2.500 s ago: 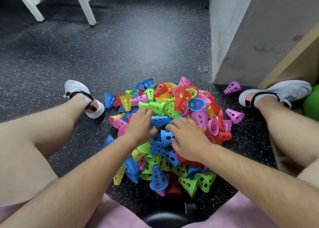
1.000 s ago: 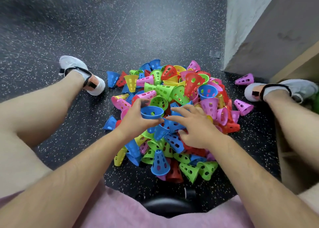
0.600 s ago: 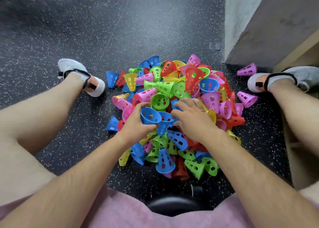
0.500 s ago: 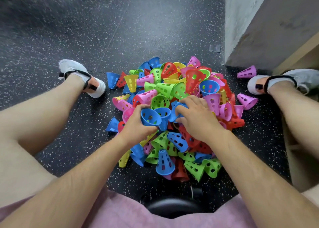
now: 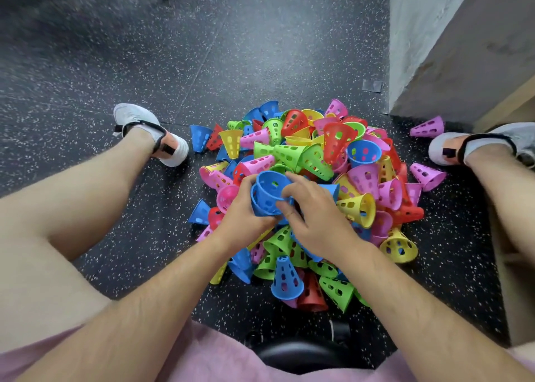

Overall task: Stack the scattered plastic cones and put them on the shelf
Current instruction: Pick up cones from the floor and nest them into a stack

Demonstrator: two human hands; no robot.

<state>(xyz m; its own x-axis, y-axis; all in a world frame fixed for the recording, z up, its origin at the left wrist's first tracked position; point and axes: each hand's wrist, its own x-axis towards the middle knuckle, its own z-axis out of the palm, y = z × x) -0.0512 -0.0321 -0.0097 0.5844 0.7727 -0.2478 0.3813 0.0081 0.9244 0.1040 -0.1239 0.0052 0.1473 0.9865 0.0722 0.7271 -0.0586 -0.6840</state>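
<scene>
The pile of cones (image 5: 312, 161) lies between left shoe (image 5: 150, 134) and right shoe (image 5: 489, 144); a stray cone (image 5: 428, 127) sits beside the right shoe, before the wall corner (image 5: 419, 48); left hand (image 5: 246, 216) and right hand (image 5: 321, 219) grip seemingly nested cones (image 5: 269, 193) above the pile.

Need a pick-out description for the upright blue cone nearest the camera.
Start at the multicoloured cone pile on the dark speckled floor. At its near edge stands a blue cone, narrow end up; the green ones beside it lie tipped.

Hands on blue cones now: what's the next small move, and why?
Probably seat the upper blue cone fully into the blue cone beneath, gripped by the left hand: their rims look offset, and the right hand holds it.
</scene>
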